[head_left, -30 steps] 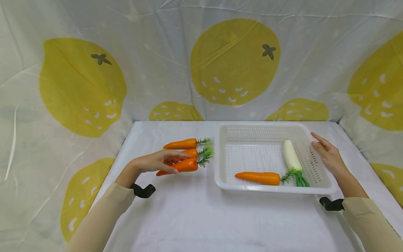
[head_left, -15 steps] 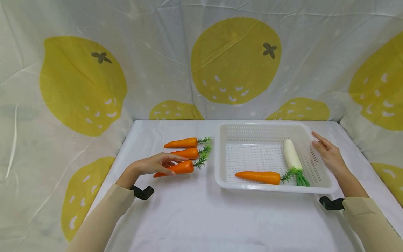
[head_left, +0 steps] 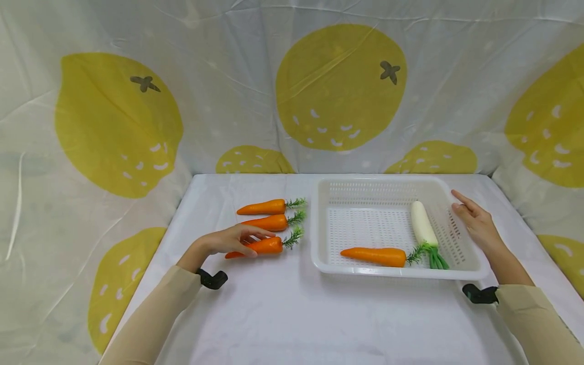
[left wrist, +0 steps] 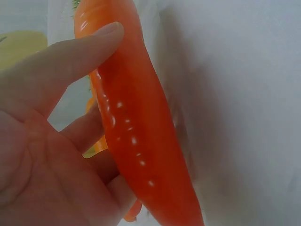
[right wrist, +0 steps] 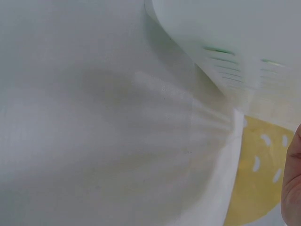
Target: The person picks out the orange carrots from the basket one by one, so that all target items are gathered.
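My left hand [head_left: 232, 240] holds the nearest carrot [head_left: 269, 246] by its body, thumb on one side and fingers on the other. The left wrist view shows the thumb pressed on the orange carrot [left wrist: 136, 117], its tip toward the lower edge. Just beyond lie a middle carrot [head_left: 274, 222] and a far carrot [head_left: 271, 207], both with green tops pointing right. My right hand [head_left: 479, 225] rests against the right side of the white basket [head_left: 388, 272], fingers mostly straight. Only a sliver of the right hand [right wrist: 292, 181] shows in the right wrist view.
Inside the basket, a white radish [head_left: 422, 223] lies along the right side and another carrot [head_left: 376, 256] lies along the front, their leaves meeting. A white cloth [head_left: 337, 324] covers the table. A lemon-print curtain [head_left: 246, 91] stands behind and at the sides.
My left hand has brought the nearest carrot toward the front, away from the middle carrot, then slightly right. More of the middle carrot now shows. The right hand and basket stay put.
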{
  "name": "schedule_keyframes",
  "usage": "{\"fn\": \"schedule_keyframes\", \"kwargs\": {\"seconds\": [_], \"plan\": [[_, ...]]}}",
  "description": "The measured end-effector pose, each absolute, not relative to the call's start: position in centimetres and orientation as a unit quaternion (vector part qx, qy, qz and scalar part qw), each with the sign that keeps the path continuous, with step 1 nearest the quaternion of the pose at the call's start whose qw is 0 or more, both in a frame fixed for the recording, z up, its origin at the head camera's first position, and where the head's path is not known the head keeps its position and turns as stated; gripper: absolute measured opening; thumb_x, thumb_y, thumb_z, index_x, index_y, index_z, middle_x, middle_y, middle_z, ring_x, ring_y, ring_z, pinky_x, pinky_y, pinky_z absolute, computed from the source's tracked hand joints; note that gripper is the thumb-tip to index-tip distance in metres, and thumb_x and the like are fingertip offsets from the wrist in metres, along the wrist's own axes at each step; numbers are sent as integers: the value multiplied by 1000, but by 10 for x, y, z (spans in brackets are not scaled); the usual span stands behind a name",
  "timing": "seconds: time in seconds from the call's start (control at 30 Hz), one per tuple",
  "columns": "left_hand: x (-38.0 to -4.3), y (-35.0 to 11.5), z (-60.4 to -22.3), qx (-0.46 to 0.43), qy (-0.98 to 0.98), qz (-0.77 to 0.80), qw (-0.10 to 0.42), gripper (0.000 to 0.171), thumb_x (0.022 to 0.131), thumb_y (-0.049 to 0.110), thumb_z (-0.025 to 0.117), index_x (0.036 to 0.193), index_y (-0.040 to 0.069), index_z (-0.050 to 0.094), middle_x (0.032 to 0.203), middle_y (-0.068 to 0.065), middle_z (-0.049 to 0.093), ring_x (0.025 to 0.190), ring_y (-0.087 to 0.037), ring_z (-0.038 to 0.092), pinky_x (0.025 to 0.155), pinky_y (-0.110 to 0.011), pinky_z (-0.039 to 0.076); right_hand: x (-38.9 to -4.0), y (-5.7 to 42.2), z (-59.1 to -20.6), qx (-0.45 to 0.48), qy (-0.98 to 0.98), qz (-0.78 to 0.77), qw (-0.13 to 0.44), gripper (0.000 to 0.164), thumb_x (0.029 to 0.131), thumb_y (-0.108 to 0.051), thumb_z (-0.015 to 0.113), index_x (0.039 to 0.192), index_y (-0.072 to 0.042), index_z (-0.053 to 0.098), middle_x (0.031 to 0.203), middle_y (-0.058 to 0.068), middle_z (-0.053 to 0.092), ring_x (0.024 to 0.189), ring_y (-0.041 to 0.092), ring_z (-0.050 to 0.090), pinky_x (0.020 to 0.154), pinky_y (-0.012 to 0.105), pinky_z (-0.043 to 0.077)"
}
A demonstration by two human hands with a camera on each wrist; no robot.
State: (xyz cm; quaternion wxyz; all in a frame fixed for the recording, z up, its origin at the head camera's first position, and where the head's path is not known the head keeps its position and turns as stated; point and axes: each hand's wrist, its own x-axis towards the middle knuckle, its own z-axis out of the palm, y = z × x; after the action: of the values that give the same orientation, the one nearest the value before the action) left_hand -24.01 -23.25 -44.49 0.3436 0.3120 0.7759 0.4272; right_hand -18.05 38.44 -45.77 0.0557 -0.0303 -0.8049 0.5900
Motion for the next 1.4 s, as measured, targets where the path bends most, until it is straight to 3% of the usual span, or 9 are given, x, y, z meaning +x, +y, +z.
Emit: {"fn": "schedule_keyframes", "kwargs": {"seconds": [0.73, 1.03, 1.4], "plan": [[-241, -229, -454, 300, 780, 433, 338, 57, 88, -1, 74, 142, 5, 56, 145, -13, 51, 134, -35, 46, 112, -52, 33, -179, 382, -456, -33, -805, 590, 51, 52, 105, -27, 53, 155, -27, 38, 89, -20, 58, 80, -7, 57, 66, 10, 49], [-241, -227, -454, 305, 779, 437, 331, 57, 87, -2, 74, 141, 3, 55, 144, -12, 53, 128, -33, 51, 107, -51, 38, -178, 382, -457, -35, -804, 592, 51, 52, 105, -26, 53, 155, -28, 39, 89, -19, 58, 80, -7, 57, 66, 10, 49], [-242, -222, -440, 303, 784, 429, 331, 55, 94, 5, 69, 145, 1, 50, 139, -21, 55, 126, -38, 51, 108, -52, 39, -181, 384, -456, -46, -809, 585, 40, 56, 105, -29, 52, 157, -23, 33, 91, -19, 57, 81, -7, 57, 66, 11, 50]]}}
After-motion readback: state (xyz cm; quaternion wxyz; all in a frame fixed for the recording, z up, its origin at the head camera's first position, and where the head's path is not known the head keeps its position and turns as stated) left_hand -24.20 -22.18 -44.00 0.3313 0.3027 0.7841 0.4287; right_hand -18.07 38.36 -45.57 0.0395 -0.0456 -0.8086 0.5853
